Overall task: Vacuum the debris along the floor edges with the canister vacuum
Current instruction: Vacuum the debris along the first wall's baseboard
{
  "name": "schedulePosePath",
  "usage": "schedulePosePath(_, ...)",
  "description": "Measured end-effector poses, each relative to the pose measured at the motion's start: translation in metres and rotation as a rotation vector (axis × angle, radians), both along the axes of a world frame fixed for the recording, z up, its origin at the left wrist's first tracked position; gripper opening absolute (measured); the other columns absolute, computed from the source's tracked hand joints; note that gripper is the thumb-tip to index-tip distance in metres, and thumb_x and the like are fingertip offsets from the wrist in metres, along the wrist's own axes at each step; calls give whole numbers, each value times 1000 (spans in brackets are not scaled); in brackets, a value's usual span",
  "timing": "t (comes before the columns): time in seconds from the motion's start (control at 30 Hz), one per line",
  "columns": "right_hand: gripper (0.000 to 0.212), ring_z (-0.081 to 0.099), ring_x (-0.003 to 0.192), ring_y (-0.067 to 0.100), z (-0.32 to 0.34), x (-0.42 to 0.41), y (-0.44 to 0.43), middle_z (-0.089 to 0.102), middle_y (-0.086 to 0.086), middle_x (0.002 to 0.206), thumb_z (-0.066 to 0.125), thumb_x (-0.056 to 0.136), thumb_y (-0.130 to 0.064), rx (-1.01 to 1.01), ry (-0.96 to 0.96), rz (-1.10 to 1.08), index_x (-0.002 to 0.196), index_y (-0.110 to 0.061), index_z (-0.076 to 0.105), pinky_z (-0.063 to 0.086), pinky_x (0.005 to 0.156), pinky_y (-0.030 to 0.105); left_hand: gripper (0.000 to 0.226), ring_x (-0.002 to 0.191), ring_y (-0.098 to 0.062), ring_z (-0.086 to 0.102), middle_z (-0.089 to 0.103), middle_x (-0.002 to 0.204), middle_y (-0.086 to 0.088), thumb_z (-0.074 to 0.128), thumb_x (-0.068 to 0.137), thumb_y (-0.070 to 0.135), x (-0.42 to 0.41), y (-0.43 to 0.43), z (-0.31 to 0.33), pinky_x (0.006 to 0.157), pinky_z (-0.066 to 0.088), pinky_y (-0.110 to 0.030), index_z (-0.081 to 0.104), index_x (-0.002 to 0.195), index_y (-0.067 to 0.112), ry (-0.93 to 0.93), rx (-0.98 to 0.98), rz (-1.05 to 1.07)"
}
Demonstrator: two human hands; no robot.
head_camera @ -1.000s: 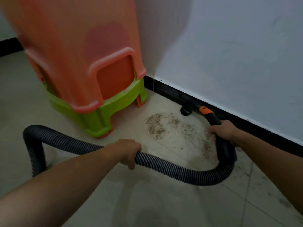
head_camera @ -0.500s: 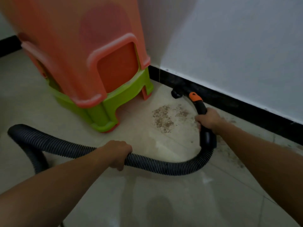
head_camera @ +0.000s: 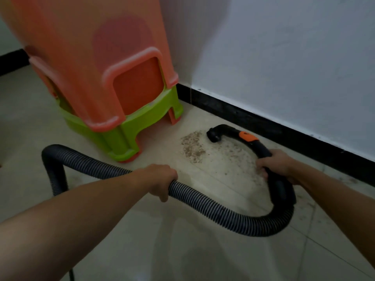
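Observation:
A black ribbed vacuum hose (head_camera: 213,205) loops across the pale floor tiles. My left hand (head_camera: 162,179) grips the hose mid-length. My right hand (head_camera: 274,164) grips the curved black handle, which carries an orange slider (head_camera: 246,136). The handle's open nozzle end (head_camera: 214,136) points down at the floor beside a patch of brown crumbly debris (head_camera: 192,147). Finer debris is scattered between the nozzle and my right hand, and further right along the black baseboard (head_camera: 284,134). The canister itself is out of view.
A stack of orange and green plastic stools (head_camera: 113,98) stands in the corner, left of the debris. A white wall (head_camera: 284,57) rises above the baseboard. Floor tiles (head_camera: 182,250) stretch toward me.
The nozzle has swung away from the baseboard toward the debris patch, now just right of it. Both hands keep their grips; the hose loop shifted with the handle.

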State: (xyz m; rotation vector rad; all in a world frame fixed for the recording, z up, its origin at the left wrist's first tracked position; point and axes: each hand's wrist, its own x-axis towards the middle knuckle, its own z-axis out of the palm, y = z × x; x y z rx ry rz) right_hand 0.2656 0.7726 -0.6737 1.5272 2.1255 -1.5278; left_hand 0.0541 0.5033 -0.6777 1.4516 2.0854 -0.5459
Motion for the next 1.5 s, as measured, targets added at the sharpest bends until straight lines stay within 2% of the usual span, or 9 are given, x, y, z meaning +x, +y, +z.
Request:
schedulePosePath(0.13,24,55,46,24,0,17,-1,62,15,58,66,78,-1,72,0,11,100,2,56,50,51,32,32,68,-15,55,51,73,10,78,61,33,16,4,3,53,38,-26,54,81,32,9,-26,-57)
schedulePosePath(0.27,7,53,38,21,12,16,-12,59,12,49,64,77,-2,4,-10,124,79,1,58,49,45,27,32,70,-15,57,53,74,9,79,62,35,25,3,12,53,39,-27,54,82,32,8,-45,-68)
schedulePosePath(0.37,12,52,34,18,8,13,-17,58,9,46,64,76,-1,60,7,50,85,4,59,48,43,25,34,74,-17,58,53,76,7,81,63,33,25,0,23,55,39,-28,54,83,31,48,-67,-57)
schedulePosePath(0.5,31,54,40,20,3,-9,-18,63,17,69,66,79,-3,44,47,-6,107,4,57,49,45,26,33,80,-19,57,54,84,4,79,66,31,15,-19,35,64,42,-30,53,86,30,104,-71,-9)
schedulePosePath(0.67,36,58,55,24,-8,-44,-35,65,22,91,67,82,-4,-5,120,-47,115,-3,53,51,51,31,36,93,-22,60,62,103,-2,75,70,27,4,-56,37,68,42,-31,59,102,25,173,-87,18)
schedulePosePath(1.0,39,62,55,24,-13,-63,-48,65,19,92,69,79,-8,69,51,121,114,-10,53,49,43,25,34,91,-22,60,58,94,0,76,69,24,4,-56,30,67,42,-31,58,98,25,132,-62,3)
schedulePosePath(1.13,36,62,55,23,-11,-71,-55,63,15,89,69,81,-11,148,37,126,112,-11,51,48,44,26,37,92,-22,60,61,101,-2,77,69,23,0,-61,27,68,43,-32,59,101,24,122,-91,11)
schedulePosePath(1.3,35,60,51,22,-13,-76,-68,64,17,86,69,80,-7,80,37,240,111,-9,54,47,42,23,35,89,-21,60,61,98,-1,78,68,24,-4,-67,24,69,45,-32,60,98,25,80,-99,35)
schedulePosePath(1.5,36,58,46,20,-9,-43,-33,65,15,74,71,80,-9,169,-14,6,112,-4,55,45,41,22,32,78,-18,53,51,82,4,79,67,28,-2,-50,29,63,40,-30,53,87,29,68,-27,56)
